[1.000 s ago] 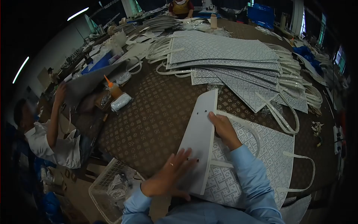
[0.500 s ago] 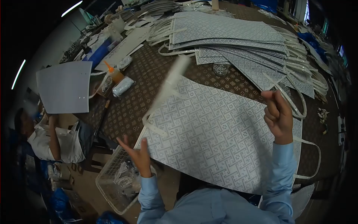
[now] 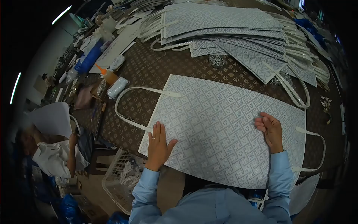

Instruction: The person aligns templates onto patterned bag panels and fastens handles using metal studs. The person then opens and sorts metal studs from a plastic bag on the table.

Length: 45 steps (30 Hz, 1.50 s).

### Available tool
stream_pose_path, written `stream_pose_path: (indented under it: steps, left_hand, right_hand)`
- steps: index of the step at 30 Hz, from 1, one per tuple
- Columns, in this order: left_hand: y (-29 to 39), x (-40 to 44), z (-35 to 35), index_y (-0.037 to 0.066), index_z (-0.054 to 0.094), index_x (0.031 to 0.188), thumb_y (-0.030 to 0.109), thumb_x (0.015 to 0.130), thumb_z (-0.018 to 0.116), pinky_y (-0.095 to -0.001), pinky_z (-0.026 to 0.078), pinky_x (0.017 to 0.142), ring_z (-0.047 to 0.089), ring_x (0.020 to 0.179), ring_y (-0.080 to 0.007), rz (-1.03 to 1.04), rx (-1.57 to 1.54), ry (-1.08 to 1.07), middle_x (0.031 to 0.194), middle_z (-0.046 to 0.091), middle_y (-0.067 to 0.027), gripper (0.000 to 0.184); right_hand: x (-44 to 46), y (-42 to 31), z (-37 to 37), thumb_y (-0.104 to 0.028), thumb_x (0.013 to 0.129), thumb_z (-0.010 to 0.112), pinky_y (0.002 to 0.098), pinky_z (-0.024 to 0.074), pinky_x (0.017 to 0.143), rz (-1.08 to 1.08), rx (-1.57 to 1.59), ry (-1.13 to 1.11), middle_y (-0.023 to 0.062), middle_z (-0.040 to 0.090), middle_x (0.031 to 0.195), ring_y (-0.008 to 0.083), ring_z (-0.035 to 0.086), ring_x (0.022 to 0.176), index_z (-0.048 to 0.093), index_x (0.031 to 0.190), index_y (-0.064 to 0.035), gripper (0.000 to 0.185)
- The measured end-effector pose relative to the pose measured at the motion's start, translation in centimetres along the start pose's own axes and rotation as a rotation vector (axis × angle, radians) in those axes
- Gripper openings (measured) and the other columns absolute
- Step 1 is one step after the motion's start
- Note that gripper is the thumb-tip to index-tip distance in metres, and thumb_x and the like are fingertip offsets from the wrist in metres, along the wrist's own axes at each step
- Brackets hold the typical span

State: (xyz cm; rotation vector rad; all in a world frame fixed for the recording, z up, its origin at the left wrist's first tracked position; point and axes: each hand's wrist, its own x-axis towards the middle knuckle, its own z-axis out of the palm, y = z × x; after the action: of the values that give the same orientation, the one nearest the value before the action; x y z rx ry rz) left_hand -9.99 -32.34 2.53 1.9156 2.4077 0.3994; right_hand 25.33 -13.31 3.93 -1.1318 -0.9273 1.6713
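Observation:
A white-and-grey patterned panel [image 3: 220, 130] lies in front of me, with a pale strap handle [image 3: 121, 100] at its left end and another handle [image 3: 323, 149] at its right end. My left hand [image 3: 158, 147] rests on the panel near its left edge, fingers stretched out, a ring on one finger. Over the panel's right half, my right hand [image 3: 271, 132] has its fingers curled in together. Whether anything small is between those fingers is hidden.
Similar patterned panels with handles form a stack [image 3: 223, 22] at the back. Small metal bits lie in a round pile [image 3: 217, 60]. An orange-tipped glue bottle [image 3: 108, 76] stands by a wrapped bundle [image 3: 117, 87]. At left, a co-worker [image 3: 56, 156] holds a white panel [image 3: 52, 118]. Below is a basket [image 3: 112, 186].
The left strap, blurred and raised before, now lies out flat to the left. My left hand came down onto the panel; my right hand lowered and moved slightly left. The co-worker's panel dropped lower.

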Motion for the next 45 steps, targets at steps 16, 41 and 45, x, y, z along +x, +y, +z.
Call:
stream_pose_path:
  steps: [16, 41, 45]
  left_hand:
    - [20.4, 8.8, -5.1, -0.005, 0.044, 0.117, 0.021, 0.074, 0.064, -0.0446, 0.036, 0.091, 0.045, 0.107, -0.0400, 0.839, -0.048, -0.356, 0.118, 0.045, -0.0257, 0.054]
    - [55.1, 3.7, 8.3, -0.001, 0.062, 0.068, 0.019, 0.068, 0.064, -0.0416, 0.047, 0.067, 0.060, 0.078, -0.0340, 1.516, -0.047, -0.810, 0.072, 0.061, -0.0216, 0.020]
    - [48.5, 3.7, 0.8, -0.001, 0.054, 0.090, 0.015, 0.074, 0.055, -0.0428, 0.047, 0.064, 0.056, 0.070, -0.0390, 1.238, -0.653, -0.511, 0.083, 0.055, -0.0228, 0.023]
  right_hand:
    - [-2.5, -2.1, -9.9, -0.008, 0.087, 0.047, 0.0300, 0.0514, 0.062, -0.008, 0.361, -0.029, 0.0137, 0.058, 0.083, 0.0177, 0.058, 0.070, 0.053, 0.098, 0.0093, 0.022]
    - [-21.6, 3.2, -29.1, -0.013, 0.090, 0.045, 0.0196, 0.0379, 0.055, -0.594, 0.701, 0.591, 0.0030, 0.052, 0.081, 0.0081, 0.045, 0.064, 0.045, 0.116, 0.0073, 0.033]
    - [-23.1, 3.2, -26.7, -0.012, 0.089, 0.047, 0.0200, 0.0433, 0.052, -0.543, 0.712, 0.791, 0.0044, 0.055, 0.076, 0.0105, 0.052, 0.061, 0.050, 0.110, 0.0038, 0.026]
